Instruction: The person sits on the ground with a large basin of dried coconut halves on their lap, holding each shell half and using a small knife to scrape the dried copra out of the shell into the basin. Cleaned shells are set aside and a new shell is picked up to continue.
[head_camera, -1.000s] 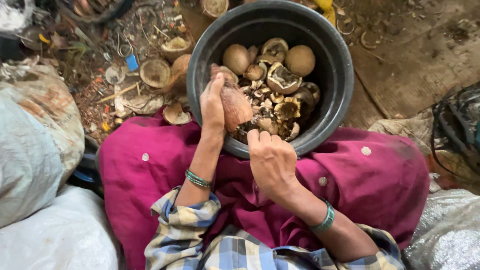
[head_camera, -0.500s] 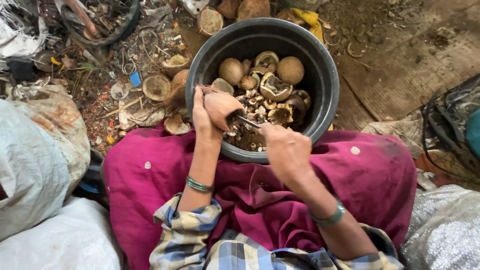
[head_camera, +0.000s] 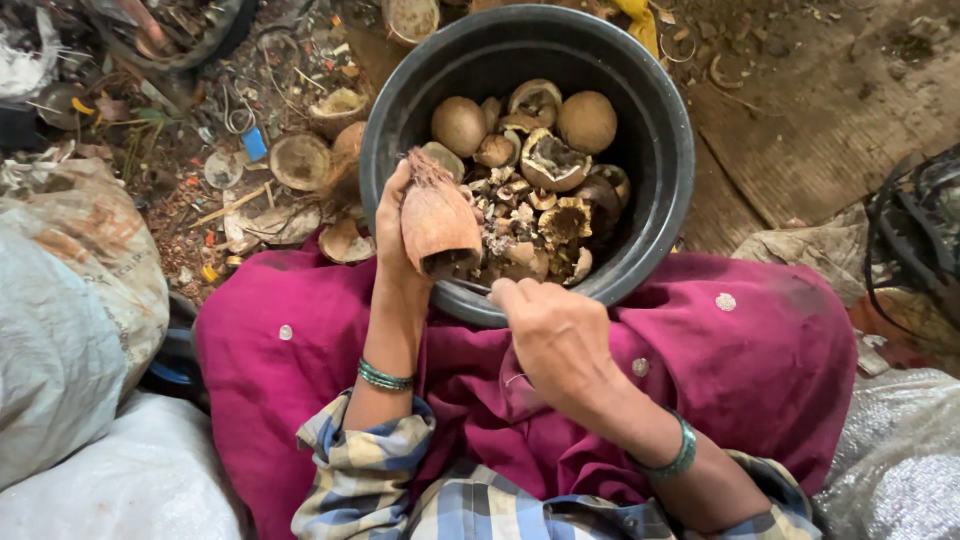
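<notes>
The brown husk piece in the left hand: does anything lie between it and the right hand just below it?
Nothing visible does. The left hand holds the husk piece over the black tub; the right hand sits just below its lower end, only the tub's near rim between them.

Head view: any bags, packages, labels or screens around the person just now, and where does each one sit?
Woven sack: left edge, bulging, grey-white with rust-brown stains.
White sack: bottom left, smooth and pale.
Silvery plastic bag: bottom right, crinkled and shiny.
Small blue scrap: on the littered ground upper left, flat and rectangular; whether it is a wrapper I cannot tell.
No labels, signs or screens show.
</notes>
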